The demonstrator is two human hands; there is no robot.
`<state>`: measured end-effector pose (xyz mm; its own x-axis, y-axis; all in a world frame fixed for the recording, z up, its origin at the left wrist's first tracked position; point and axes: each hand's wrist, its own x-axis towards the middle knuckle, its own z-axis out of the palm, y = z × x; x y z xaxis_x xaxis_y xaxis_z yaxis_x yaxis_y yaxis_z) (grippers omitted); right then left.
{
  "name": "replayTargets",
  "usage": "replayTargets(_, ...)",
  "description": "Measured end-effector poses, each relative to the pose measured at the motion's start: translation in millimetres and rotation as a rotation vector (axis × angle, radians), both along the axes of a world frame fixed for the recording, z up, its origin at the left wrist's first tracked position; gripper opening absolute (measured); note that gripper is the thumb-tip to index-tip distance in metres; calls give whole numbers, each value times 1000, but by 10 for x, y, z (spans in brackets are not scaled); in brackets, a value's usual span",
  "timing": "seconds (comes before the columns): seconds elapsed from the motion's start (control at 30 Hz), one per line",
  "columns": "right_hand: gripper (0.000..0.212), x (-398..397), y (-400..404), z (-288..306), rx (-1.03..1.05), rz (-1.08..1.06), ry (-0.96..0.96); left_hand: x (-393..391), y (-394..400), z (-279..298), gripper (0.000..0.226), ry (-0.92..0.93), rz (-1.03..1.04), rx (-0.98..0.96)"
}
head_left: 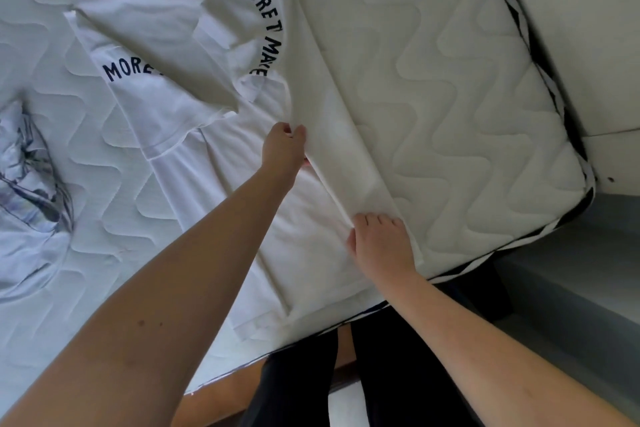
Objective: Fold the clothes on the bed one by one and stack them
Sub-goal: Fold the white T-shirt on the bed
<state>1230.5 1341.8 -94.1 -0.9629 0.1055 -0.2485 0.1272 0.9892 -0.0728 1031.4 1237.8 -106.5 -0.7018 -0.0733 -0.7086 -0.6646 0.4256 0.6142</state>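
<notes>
The bed (450,97) is white and puffy, with wavy lines sewn into the top and a black and white band round its edge. A white shirt (194,45) lies flat on it, soft and a bit wrinkly, with black letters in a curve. Its right side is lifted up in a long fold. The left hand (282,149) pinches that fold in the middle, fingers curled round the cloth. The right hand (381,243) holds the fold lower down, near the bed's edge, with the thumb on one side and the fingers tucked on the other. Another shirt (31,184), white with gray scribbly marks, sits crumpled at the left, well apart.
</notes>
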Motion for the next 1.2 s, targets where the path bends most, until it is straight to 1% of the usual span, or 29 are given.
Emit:
replayTargets(0.07, 19, 127, -13, -20, 27, -19, -13, 180, -9, -13, 22, -71, 18, 79)
replayTargets(0.13, 24, 270, -47, -27, 62, -50, -57, 414, 9, -24, 23, -109, -29, 146)
replayTargets(0.27, 28, 469, -133, -12, 39, -80, -88, 920, 70, -53, 33, -134, -113, 170)
replayTargets(0.37, 22, 575, -153, -11, -23, -91, -22, 1201, 65, -89, 35, -157, -118, 170)
replayTargets(0.43, 14, 666, -133, -20, -78, -85, 18, 1353, 29, -95, 32, -171, -110, 192)
replayTargets(0.5, 10, 774, -72, -32, -163, -150, 61, 1505, -5, -92, 30, -196, -102, 237)
replayTargets(0.6, 31, 924, 77, -16, -293, -340, 106, 1720, -48, -64, 27, -229, -102, 242)
replayTargets(0.7, 47, 1047, 226, -30, -286, -511, 103, 1901, -57, -49, 35, -216, -158, 179)
replayTargets(0.73, 53, 1057, 261, -36, -276, -565, 90, 1955, -48, -50, 35, -213, -162, 171)
replayTargets(0.8, 58, 1055, 302, -36, -305, -640, 62, 2056, -17, -49, 24, -231, -128, 176)
replayTargets(0.87, 52, 1037, 346, -41, -406, -676, 57, 2134, 12, -40, 9, -267, -91, 183)
replayTargets(0.9, 48, 1024, 371, -43, -455, -694, 62, 2158, 15, -31, 6, -282, -84, 186)
replayTargets(0.97, 41, 984, 418, -45, -510, -729, 59, 2195, 3, -25, 7, -301, -91, 199)
replayTargets(1.07, 35, 923, 440, -56, -494, -679, 49, 2237, -13, -6, 4, -276, -110, 234)
replayTargets(1.13, 28, 892, 436, -77, -485, -667, 54, 2273, -5, 0, 6, -265, -60, 260)
replayTargets(1.2, 23, 878, 439, -103, -463, -699, 51, 2305, -1, 6, 2, -265, -12, 257)
